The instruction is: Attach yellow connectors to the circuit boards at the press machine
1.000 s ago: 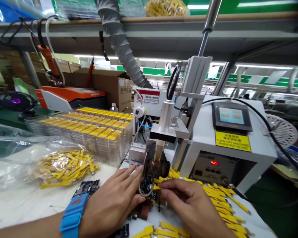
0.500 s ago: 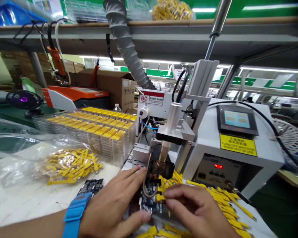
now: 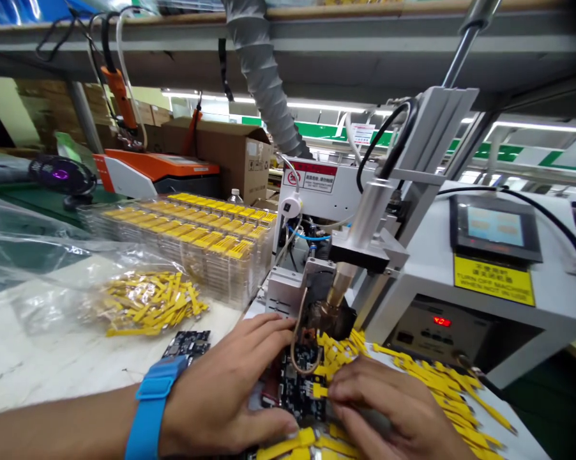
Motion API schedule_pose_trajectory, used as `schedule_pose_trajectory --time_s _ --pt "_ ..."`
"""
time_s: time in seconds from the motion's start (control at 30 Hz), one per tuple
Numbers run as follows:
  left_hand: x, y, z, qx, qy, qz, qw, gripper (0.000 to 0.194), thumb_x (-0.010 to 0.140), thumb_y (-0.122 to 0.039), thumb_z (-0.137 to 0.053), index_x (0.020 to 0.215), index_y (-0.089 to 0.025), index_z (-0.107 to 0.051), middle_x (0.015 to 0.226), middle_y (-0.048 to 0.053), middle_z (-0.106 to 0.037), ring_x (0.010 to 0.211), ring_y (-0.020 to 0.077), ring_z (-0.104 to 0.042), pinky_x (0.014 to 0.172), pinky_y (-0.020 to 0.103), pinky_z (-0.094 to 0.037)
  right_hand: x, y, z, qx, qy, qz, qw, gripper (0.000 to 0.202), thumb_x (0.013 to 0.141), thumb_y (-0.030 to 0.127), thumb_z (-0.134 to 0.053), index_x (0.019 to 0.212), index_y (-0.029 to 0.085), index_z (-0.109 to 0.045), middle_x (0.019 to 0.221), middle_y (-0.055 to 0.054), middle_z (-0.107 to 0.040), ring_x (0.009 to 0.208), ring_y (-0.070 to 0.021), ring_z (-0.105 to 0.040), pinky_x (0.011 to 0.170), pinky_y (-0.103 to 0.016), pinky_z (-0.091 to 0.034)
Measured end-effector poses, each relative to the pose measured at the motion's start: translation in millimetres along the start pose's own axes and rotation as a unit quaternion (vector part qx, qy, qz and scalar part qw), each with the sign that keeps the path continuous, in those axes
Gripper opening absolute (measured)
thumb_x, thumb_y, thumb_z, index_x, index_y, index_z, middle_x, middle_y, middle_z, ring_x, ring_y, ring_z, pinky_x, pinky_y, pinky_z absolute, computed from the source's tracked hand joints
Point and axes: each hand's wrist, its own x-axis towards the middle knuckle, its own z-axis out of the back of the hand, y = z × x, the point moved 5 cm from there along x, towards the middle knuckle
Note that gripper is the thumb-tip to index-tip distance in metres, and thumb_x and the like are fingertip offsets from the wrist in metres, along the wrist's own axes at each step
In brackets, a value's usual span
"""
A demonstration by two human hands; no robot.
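White worktop runs under a metal shelf, crowded with factory gear. At twelve o'clock from the hands stands a white machine with a small screen and a yellow warning label; its soldering head hangs just above the work. At ten o'clock lie a loose heap of yellow strips in a clear bag and, behind it, stacked clear trays of yellow parts.

A dark circuit board sits directly below the head, between both hands. The left hand, with a blue wristband, lies flat at the board's nine o'clock side, fingers spread and thumb pressing the board's near edge. The right hand is at three o'clock, fingertips pinched on a yellow strip that touches the board's right edge. More yellow strips are scattered from two to five o'clock. A second dark board lies near the wristband.
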Motion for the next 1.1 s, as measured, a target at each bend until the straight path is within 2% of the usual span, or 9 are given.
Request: schedule_pose_trajectory --time_s 0.2,0.3,0.37,0.43,0.5,0.63,0.73,0.93,1.1 --pt "-5 2 -2.1 -0.01 0.018 0.004 1.0 0.069 0.077 -0.049 -0.071 0.13 -0.015 -0.045 0.137 0.011 -0.045 0.128 0.0271 -0.039 0.107 0.041 -0.037 1 6 1 -0.014 -0.004 0.01 1.0 0.021 0.08 0.003 -0.051 0.091 0.018 -0.06 0.081 0.0 -0.066 0.073 -0.0085 -0.061 0.068 -0.017 -0.05" --pt "-1 7 -4.7 0.001 0.042 0.018 0.999 0.07 0.083 -0.051 -0.062 0.137 -0.014 -0.04 0.141 0.014 -0.04 0.131 0.0313 -0.033 0.107 0.048 -0.035 2 7 2 -0.028 -0.022 0.013 0.999 0.023 0.081 0.004 -0.051 0.095 0.018 -0.062 0.083 0.0 -0.066 0.074 -0.0087 -0.062 0.068 -0.016 -0.05" --pt "7 10 -5.3 0.004 0.058 0.028 0.998 0.066 0.088 -0.047 -0.056 0.141 -0.015 -0.035 0.142 0.013 -0.038 0.131 0.0324 -0.03 0.107 0.05 -0.033 1 3 3 -0.047 -0.046 -0.006 0.998 0.024 0.083 0.005 -0.052 0.098 0.018 -0.064 0.086 -0.002 -0.066 0.076 -0.009 -0.062 0.069 -0.016 -0.051" --pt "16 11 -5.0 -0.005 0.075 0.027 0.997 0.059 0.089 -0.04 -0.053 0.142 -0.02 -0.035 0.14 0.01 -0.038 0.126 0.0305 -0.033 0.105 0.049 -0.034 1 -4 2 -0.07 -0.064 -0.036 0.995 0.023 0.084 0.007 -0.052 0.099 0.018 -0.066 0.086 -0.003 -0.065 0.078 -0.0102 -0.062 0.07 -0.019 -0.052" --pt "23 10 -3.8 -0.013 0.088 0.019 0.996 0.054 0.089 -0.036 -0.052 0.14 -0.024 -0.038 0.134 0.009 -0.04 0.118 0.0285 -0.037 0.102 0.048 -0.037 0 -9 0 -0.08 -0.057 -0.057 0.994 0.022 0.086 0.009 -0.052 0.099 0.018 -0.067 0.085 -0.004 -0.064 0.077 -0.0118 -0.062 0.07 -0.022 -0.053" --pt "23 7 -0.7 0.022 0.08 0.002 0.997 0.046 0.089 -0.032 -0.051 0.132 -0.022 -0.045 0.13 0.01 -0.042 0.117 0.0304 -0.036 0.103 0.052 -0.033 1 -11 -3 -0.07 -0.024 -0.069 0.995 0.023 0.087 0.009 -0.052 0.099 0.018 -0.068 0.084 -0.005 -0.063 0.076 -0.0134 -0.061 0.068 -0.024 -0.052" --pt "18 2 -2.0 0.039 0.084 -0.027 0.995 0.038 0.09 -0.027 -0.049 0.127 -0.019 -0.048 0.124 0.01 -0.048 0.117 0.0298 -0.038 0.106 0.051 -0.029 0 -11 -3 -0.069 -0.025 -0.064 0.995 0.023 0.087 0.008 -0.051 0.098 0.017 -0.068 0.085 -0.006 -0.062 0.077 -0.0144 -0.06 0.068 -0.025 -0.052" --pt "19 -2 -4.2 0.075 0.106 -0.027 0.991 0.042 0.093 -0.027 -0.046 0.134 -0.02 -0.044 0.121 0.01 -0.053 0.116 0.0319 -0.041 0.102 0.053 -0.032 -2 -18 -6 -0.061 0.0 -0.089 0.994 0.023 0.088 0.01 -0.051 0.099 0.017 -0.069 0.084 -0.007 -0.063 0.077 -0.017 -0.06 0.069 -0.029 -0.051" --pt "16 2 -3.8 0.035 0.061 -0.002 0.998 0.039 0.092 -0.027 -0.049 0.13 -0.02 -0.048 0.122 0.007 -0.055 0.115 0.0284 -0.043 0.103 0.049 -0.034 -1 -14 -3 -0.067 -0.013 -0.069 0.995 0.025 0.087 0.008 -0.05 0.101 0.017 -0.07 0.083 -0.007 -0.062 0.075 -0.0159 -0.059 0.065 -0.027 -0.05"
